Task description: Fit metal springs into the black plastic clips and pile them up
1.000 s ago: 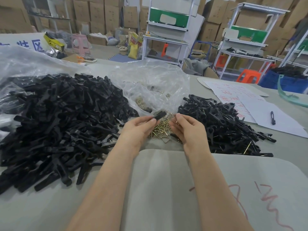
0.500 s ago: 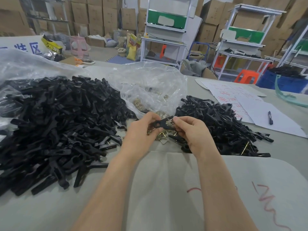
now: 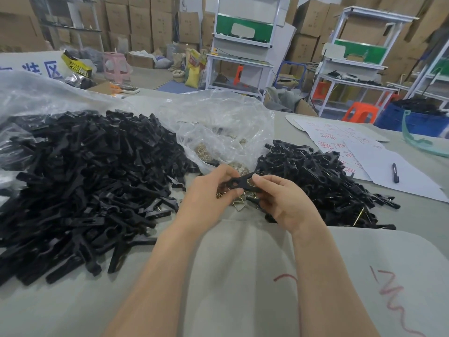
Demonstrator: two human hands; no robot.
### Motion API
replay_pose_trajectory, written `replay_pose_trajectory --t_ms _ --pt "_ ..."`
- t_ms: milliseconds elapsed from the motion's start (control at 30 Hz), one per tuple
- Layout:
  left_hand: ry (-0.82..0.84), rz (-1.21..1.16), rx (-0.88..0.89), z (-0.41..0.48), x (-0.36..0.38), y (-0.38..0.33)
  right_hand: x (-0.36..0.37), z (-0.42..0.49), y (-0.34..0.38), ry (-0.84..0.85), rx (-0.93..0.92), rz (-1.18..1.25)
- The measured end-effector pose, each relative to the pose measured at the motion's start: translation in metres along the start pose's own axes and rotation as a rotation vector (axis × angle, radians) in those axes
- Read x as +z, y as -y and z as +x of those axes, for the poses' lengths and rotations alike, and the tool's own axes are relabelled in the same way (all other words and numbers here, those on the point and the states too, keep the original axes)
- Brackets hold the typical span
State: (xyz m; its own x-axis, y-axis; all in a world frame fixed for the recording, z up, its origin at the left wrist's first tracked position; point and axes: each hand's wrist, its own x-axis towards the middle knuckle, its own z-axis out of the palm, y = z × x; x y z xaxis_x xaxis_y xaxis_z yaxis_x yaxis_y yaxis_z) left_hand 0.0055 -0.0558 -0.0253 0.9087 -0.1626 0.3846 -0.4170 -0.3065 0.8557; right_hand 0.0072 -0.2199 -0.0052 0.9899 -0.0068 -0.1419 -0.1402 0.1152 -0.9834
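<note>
— How far along does it look?

— Early, by my judgement; the big heap of bare black clips (image 3: pixel 85 178) on the left of the table (image 3: pixel 422 215) far outweighs the smaller pile of fitted clips (image 3: pixel 328 181) on the right, where brass wire glints among the black; most of the work is left.

— What is being held?

— One clip (image 3: pixel 243 182), above the loose springs (image 3: pixel 239 203) that lie between the heaps; the left hand (image 3: pixel 213 190) grips one end with curled fingers; the right hand (image 3: pixel 286 203) pinches the other end between thumb and forefinger; something brass shows at the middle of it, though whether a spring is seated there I cannot tell.

— And the containers?

— A clear plastic bag (image 3: pixel 218 122) lies open just behind the hands, with more brass springs inside and spilling from its mouth; a larger clear bag (image 3: pixel 36 93) lies crumpled behind the big heap, with some black clips inside its left part; a blue bin (image 3: pixel 410 124) stands well off beyond the table, filled with something dark that is too far away to name.
</note>
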Motion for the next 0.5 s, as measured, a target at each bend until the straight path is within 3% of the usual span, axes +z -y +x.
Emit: replay_pose_trajectory --t_ms 167,267,500 --pt "0.094 -0.302 -0.006 0.0 -0.004 -0.013 0.0 -0.004 -0.004 0.325 0.181 0.394" --pt "0.112 -0.424 -0.008 0.0 -0.006 -0.018 0.01 -0.006 -0.007 0.507 0.21 0.449" --pt "0.136 -0.437 -0.014 -0.001 -0.008 -0.021 0.019 -0.005 -0.017 0.539 0.127 0.46"
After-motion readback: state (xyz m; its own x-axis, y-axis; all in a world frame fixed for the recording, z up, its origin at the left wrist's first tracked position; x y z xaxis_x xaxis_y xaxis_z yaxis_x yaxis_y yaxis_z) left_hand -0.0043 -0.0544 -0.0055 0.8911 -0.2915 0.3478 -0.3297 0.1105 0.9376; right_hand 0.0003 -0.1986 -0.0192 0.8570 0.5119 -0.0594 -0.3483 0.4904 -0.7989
